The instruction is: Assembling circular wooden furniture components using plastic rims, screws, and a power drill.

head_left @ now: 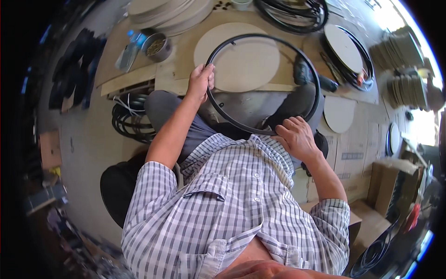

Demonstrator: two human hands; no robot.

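Note:
Over my lap and the near edge of the workbench I hold a large black ring (pixel 258 35), tilted, with small tabs on its inner side. My left hand (pixel 202 83) is closed around its left side, thumb up. At the near right part of the rim, my right hand (pixel 299 138) has its fingers curled over the ring. Beyond and partly seen through the ring, a pale round board (pixel 241 60) lies flat on the bench. A dark power drill (pixel 304 72) rests to the right, partly behind the rim.
A cup of small metal pieces (pixel 157 48) and a blue-capped bottle (pixel 134 38) stand at the bench's left. Behind them is a stack of round boards (pixel 169 14). Black rings (pixel 297 28) are piled at the back; another round board (pixel 344 49) lies on rings at right.

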